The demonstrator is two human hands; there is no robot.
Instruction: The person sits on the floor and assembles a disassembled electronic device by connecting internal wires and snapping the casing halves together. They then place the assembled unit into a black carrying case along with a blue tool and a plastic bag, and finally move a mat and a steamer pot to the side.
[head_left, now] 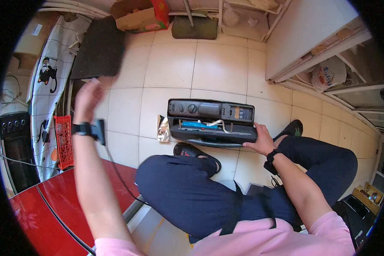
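Note:
On the tiled floor before me stands a long black hinged case [239, 130], its lid [209, 110] raised, with moulded round and long shapes in it. Inside lie a blue slim item [199, 124] and a pale curved piece [222, 124]; their kinds are too small to tell. My right hand [262, 140] is closed round the case's right front corner, thumb in front. My left hand [88, 100], smeared by motion, is raised at the left, by the lower edge of a dark flat panel [99, 51]. Whether its fingers grip the panel is unclear.
A shiny foil packet [163, 129] lies left of the case. Around me are a red cabinet top [59, 209], a red plastic basket [64, 143], a cardboard box [138, 19], a broad-headed floor tool [195, 27] and a white shelf unit [311, 42].

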